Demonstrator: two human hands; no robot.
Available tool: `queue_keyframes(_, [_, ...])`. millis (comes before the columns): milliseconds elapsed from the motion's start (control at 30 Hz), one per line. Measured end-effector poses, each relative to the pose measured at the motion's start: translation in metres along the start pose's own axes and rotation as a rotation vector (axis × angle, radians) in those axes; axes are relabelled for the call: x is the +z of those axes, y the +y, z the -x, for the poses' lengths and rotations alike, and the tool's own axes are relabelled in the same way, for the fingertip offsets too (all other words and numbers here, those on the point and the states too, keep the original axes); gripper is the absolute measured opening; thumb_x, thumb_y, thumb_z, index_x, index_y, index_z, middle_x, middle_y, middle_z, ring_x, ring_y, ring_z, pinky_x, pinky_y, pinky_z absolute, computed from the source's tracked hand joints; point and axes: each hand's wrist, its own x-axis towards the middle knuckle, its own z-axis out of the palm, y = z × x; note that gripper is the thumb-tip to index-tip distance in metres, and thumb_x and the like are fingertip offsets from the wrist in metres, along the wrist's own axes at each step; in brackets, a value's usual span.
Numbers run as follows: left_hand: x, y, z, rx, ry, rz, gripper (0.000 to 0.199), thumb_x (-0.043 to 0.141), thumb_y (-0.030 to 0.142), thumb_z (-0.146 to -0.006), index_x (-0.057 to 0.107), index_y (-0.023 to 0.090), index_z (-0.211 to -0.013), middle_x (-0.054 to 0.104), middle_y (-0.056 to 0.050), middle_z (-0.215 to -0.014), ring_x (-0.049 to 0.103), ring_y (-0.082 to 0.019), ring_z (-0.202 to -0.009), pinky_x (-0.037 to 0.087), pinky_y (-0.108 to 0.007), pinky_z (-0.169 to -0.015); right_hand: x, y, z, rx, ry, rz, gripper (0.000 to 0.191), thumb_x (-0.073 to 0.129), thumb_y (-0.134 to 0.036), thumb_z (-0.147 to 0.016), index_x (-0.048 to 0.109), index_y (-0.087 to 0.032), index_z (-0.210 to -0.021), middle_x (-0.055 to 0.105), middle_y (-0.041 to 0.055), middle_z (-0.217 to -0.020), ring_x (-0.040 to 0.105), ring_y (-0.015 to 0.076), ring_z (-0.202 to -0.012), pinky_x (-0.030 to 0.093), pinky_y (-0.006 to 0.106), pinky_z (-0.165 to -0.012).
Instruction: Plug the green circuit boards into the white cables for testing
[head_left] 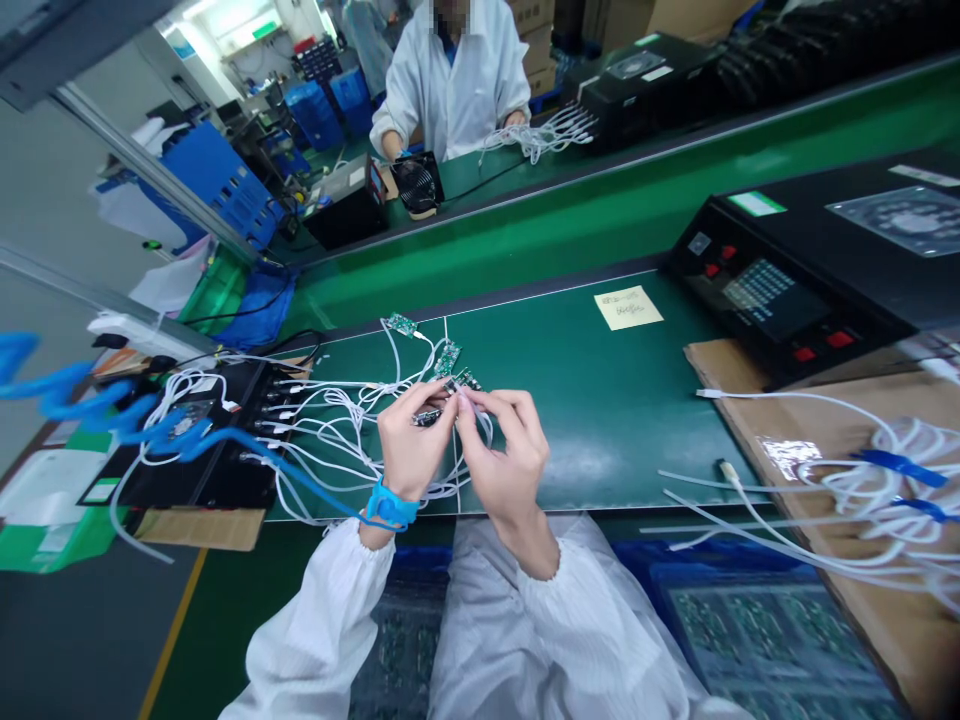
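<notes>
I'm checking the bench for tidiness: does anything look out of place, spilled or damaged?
Nothing visibly spilled or damaged. The white cables beside the left hand lie in a loose, crossing tangle, which looks untidy. On the right, loose ends of other white cables stick out past the edge of the cardboard, looking haphazard.

Left hand (411, 440) and right hand (508, 450) pinching small part (451, 386) over green worktop (600, 400), detail too small. Circuit boards (448, 358) just beyond. White cables (341, 408) run left into black box (244, 410). Yellow note (628, 308) on right.

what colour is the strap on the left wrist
The strap is bright blue, best seen in the head view.
</notes>
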Motion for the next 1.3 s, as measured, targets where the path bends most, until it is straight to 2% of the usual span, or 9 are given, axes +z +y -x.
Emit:
queue_keyframes(333, [0.001, -0.001, 0.001, 0.036, 0.006, -0.026, 0.012, 0.073, 0.019, -0.088, 0.077, 0.016, -0.1, 0.073, -0.002, -0.083, 0.069, -0.011, -0.072, 0.058, -0.021, -0.07, 0.001, 0.002, -0.002, -0.036, 0.0, 0.011, 0.009, 0.066, -0.015, -0.095, 0.073, -0.017, -0.101, 0.066, 0.006, -0.092, 0.068, 0.0147, -0.084, 0.061, 0.029, -0.076])
queue_keyframes(500, [0.002, 0.002, 0.001, 0.054, -0.02, -0.04, 0.012, 0.072, 0.019, -0.09, 0.077, 0.016, -0.101, 0.072, -0.003, -0.083, 0.069, -0.011, -0.073, 0.058, -0.021, -0.07, 0.002, 0.004, -0.002, -0.048, -0.004, -0.007, 0.01, 0.064, -0.013, -0.097, 0.071, -0.017, -0.103, 0.069, 0.0067, -0.095, 0.069, 0.0155, -0.089, 0.061, 0.03, -0.08])
queue_keyframes(667, [0.002, 0.004, 0.0, 0.123, -0.044, -0.075, 0.013, 0.07, 0.02, -0.093, 0.076, 0.016, -0.104, 0.071, -0.003, -0.083, 0.067, -0.011, -0.072, 0.056, -0.021, -0.069, 0.002, 0.009, -0.004, -0.072, -0.01, 0.019, 0.011, 0.062, -0.014, -0.099, 0.069, -0.017, -0.106, 0.068, 0.0074, -0.097, 0.069, 0.0162, -0.091, 0.061, 0.03, -0.08])
queue_keyframes(900, [0.002, 0.005, 0.003, 0.137, -0.059, -0.101, 0.014, 0.067, 0.018, -0.095, 0.075, 0.016, -0.107, 0.071, -0.003, -0.085, 0.066, -0.012, -0.074, 0.056, -0.022, -0.07, 0.0, 0.011, -0.004, -0.132, -0.046, 0.046, 0.012, 0.062, -0.011, -0.098, 0.067, -0.016, -0.109, 0.066, 0.008, -0.098, 0.068, 0.016, -0.091, 0.061, 0.03, -0.079])
queue_keyframes(1100, [0.006, 0.003, 0.001, 0.202, -0.083, -0.102, 0.018, 0.065, 0.015, -0.096, 0.073, 0.016, -0.111, 0.071, -0.004, -0.088, 0.066, -0.011, -0.075, 0.056, -0.022, -0.072, 0.002, 0.015, -0.005, -0.104, -0.039, 0.048, 0.012, 0.059, -0.015, -0.101, 0.068, -0.017, -0.108, 0.066, 0.0073, -0.098, 0.068, 0.016, -0.09, 0.061, 0.031, -0.079])
queue_keyframes(1300, [0.008, -0.005, -0.011, 0.093, -0.155, -0.081, 0.013, 0.066, 0.021, -0.095, 0.075, 0.017, -0.104, 0.072, -0.004, -0.087, 0.068, -0.013, -0.076, 0.055, -0.024, -0.072, 0.004, 0.021, -0.013, -0.062, -0.107, 0.033, 0.014, 0.056, -0.019, -0.103, 0.07, -0.017, -0.105, 0.068, 0.007, -0.097, 0.068, 0.0157, -0.09, 0.06, 0.031, -0.08])
